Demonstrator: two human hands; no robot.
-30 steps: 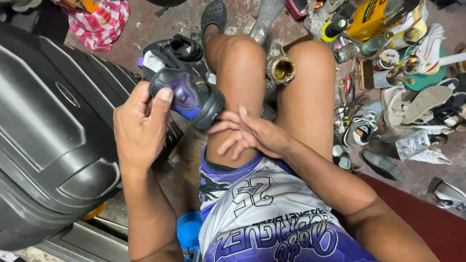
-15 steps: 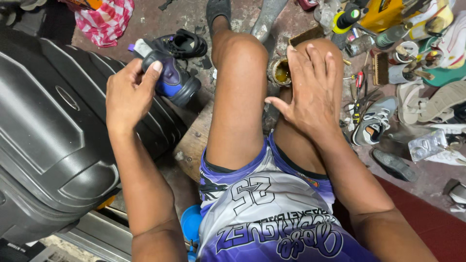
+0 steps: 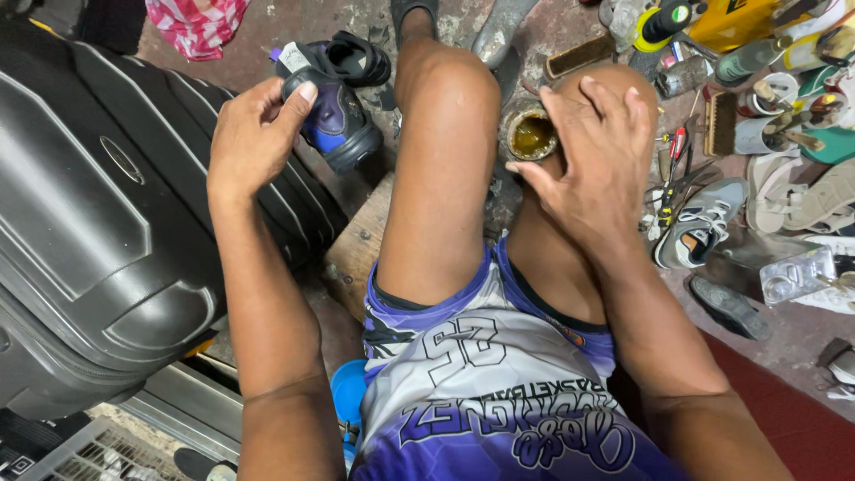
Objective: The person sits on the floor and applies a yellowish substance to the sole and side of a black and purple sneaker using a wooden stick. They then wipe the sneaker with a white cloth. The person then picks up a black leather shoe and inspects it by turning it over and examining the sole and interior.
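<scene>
Shoe (image 3: 334, 120) is now held only by your left hand (image 3: 254, 134), because your right hand (image 3: 601, 165) left it, open, probably toward the glue can (image 3: 532, 135).

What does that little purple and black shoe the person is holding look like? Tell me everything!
The small purple and black shoe looks like a child's sneaker, with shiny purple and blue side panels, black trim and a thick dark rubber-looking sole. It is tilted, its rounded toe pointing down and to the right. The left hand holds it from the left side, thumb pressed on its upper. It hangs above the dirty floor, beside the big black hard-shell suitcase, with a black sandal just behind it.
</scene>
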